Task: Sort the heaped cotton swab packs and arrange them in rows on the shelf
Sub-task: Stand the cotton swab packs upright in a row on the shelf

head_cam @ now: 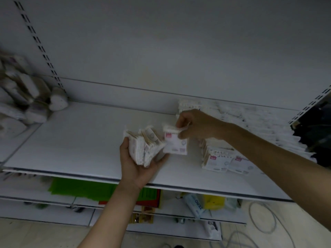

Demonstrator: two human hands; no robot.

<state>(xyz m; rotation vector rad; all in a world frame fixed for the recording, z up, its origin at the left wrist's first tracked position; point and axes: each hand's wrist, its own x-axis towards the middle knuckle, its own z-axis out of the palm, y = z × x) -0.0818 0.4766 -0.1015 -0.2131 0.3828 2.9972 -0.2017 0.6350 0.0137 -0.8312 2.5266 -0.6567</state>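
Over the shelf (80, 140), the left hand (138, 167) grips a sheaf (143, 147) of packs while the right hand (195, 124) pinches one pack (175, 144) by its top edge, likely light, thin and slippery, best held edgewise.

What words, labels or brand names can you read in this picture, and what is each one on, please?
"ZERO": on the pale blue packet on the lower shelf, sideways.
Too blurred: pink logo and print on the single pack pinched by the right hand.
Too blurred: print on the bundle of packs in the left hand.
Too small: red logos on the standing packs at right.
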